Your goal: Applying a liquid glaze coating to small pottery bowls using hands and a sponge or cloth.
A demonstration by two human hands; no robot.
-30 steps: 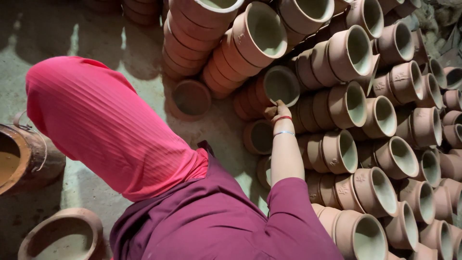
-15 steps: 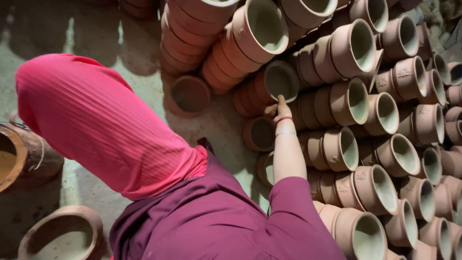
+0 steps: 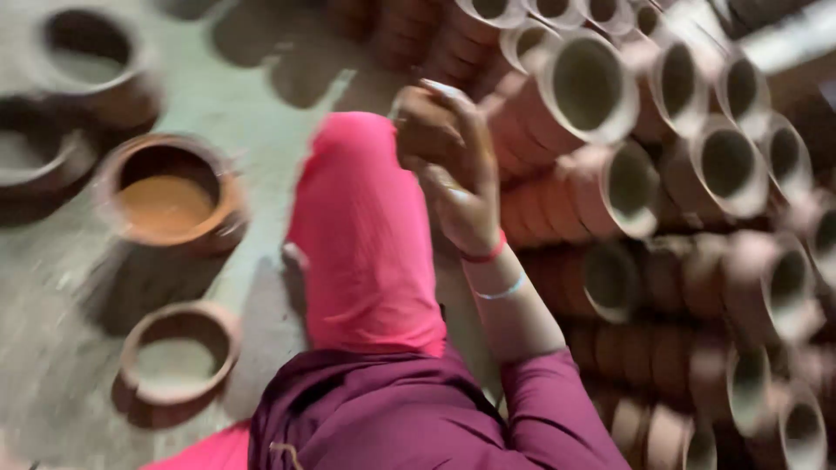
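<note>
My right hand [image 3: 448, 165] is raised in front of me, wrist bent and fingers curled. It hovers just left of the stacked clay pots [image 3: 592, 87], apart from them. The picture is blurred, so I cannot tell whether the fingers hold anything. Red and pale bangles sit on the wrist, and a maroon sleeve [image 3: 557, 409] covers the upper arm. A pink cloth [image 3: 366, 235] lies over my knee beneath the hand. My left hand is out of view.
Rows of terracotta pots [image 3: 723, 165] lie on their sides, nested in stacks, filling the right half. On the grey floor at left stand a clay bowl of orange-brown liquid [image 3: 170, 196], a shallow clay pot [image 3: 178, 357] and darker vessels [image 3: 87, 61].
My right hand has drawn back from the pots and risen toward me. The view has swung left and blurred, bringing more floor vessels into sight.
</note>
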